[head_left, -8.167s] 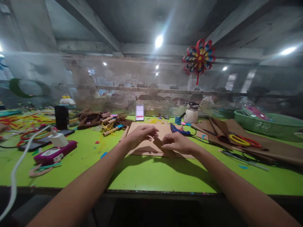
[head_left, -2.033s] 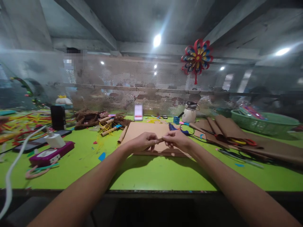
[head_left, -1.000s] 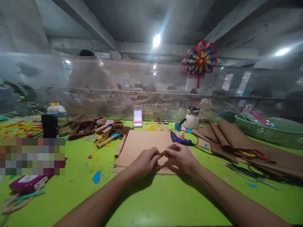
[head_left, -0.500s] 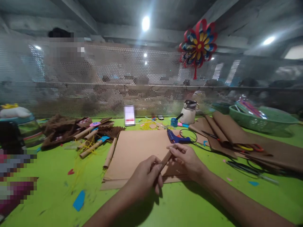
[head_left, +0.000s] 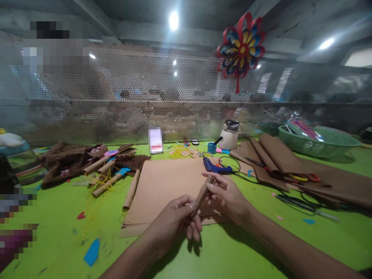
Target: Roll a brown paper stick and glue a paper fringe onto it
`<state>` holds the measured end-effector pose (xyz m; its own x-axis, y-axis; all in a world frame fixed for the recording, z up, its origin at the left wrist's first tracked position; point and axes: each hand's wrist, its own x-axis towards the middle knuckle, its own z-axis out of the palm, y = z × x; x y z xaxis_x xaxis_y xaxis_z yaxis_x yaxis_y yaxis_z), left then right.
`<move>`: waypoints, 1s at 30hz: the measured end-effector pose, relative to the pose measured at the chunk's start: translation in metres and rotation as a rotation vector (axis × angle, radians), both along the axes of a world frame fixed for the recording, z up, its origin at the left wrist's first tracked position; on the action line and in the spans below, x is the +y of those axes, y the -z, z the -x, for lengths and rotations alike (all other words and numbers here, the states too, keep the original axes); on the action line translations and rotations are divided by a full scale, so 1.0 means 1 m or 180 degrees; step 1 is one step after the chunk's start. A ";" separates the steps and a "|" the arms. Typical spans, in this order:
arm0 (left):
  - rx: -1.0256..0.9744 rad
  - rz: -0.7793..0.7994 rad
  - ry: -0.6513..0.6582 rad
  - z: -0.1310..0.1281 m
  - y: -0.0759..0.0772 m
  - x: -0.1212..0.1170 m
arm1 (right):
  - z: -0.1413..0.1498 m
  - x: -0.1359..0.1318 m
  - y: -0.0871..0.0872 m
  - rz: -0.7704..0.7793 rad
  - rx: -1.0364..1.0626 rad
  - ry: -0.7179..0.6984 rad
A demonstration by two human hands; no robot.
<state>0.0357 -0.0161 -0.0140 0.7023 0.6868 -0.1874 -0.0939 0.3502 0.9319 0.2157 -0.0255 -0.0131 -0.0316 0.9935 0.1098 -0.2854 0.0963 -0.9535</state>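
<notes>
A narrow strip of folded brown paper (head_left: 201, 197), its layered edges showing, slants up to the right between my hands. My left hand (head_left: 180, 215) pinches its lower end between thumb and fingers. At the upper end my right hand (head_left: 228, 195) is closed on it, thumb on the near side. Beneath both hands lies a stack of tan paper sheets (head_left: 165, 182) on the green table. Just beyond my right hand, a blue glue gun (head_left: 216, 166) rests at the stack's far edge.
Paper tubes with yellow strings (head_left: 107, 184) lie left beside crumpled brown paper (head_left: 65, 162). Brown paper sheets (head_left: 308, 174), scissors (head_left: 303, 177) and a green basket (head_left: 319, 143) are on the right. A white jug (head_left: 229, 135) and a phone (head_left: 155, 139) stand at the back.
The folded paper has turned in my hands, so its layered edges now show more. My view has shifted slightly to the right.
</notes>
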 end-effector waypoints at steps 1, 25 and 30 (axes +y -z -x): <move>0.0005 0.0009 -0.0004 0.000 0.000 0.000 | 0.000 0.000 0.000 0.0015 -0.0019 -0.0011; 0.0488 -0.0328 -0.0191 -0.006 0.000 -0.005 | 0.002 -0.007 -0.005 0.0024 -0.1146 -0.0565; 0.0378 -0.0199 -0.0308 -0.006 0.000 -0.003 | 0.005 -0.008 -0.006 -0.0044 -0.1205 -0.0572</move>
